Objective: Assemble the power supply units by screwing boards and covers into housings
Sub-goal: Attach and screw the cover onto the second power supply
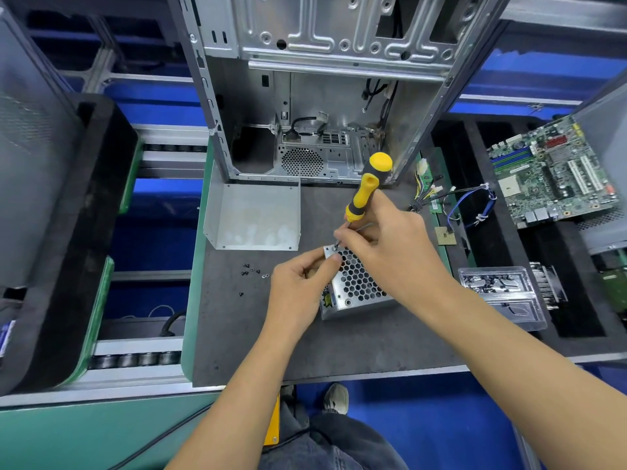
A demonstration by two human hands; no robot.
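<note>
- The left hand [300, 283] curls its fingers against the near-left corner of the PSU [356, 283], fingertips touching the top edge of its perforated face and steadying it.
- The PSU, a small metal box with a honeycomb grille facing up, lies tilted on the dark mat [339, 351], between the two hands (its right side is hidden under the right hand).
- The right hand [390, 245] grips the screwdriver [368, 188], fingers wrapped round the lower part of its yellow and black handle; the shaft slants down-left from the fingers, and its tip meets a screw [336, 247] at the far corner of the PSU, just beyond the left fingertips.
- Left of the left fingers, a few loose black screws [251, 269] lie scattered on the mat.
- Beyond those, well left of the screwdriver, a bent metal cover [254, 218] lies open side up.
- Right of the right hand: a clear tray [502, 293] of parts, and farther off a bundle of cables [451, 198] and a motherboard [556, 171].
- Farthest, past the screwdriver's handle, stands an open PC case [305, 113].
</note>
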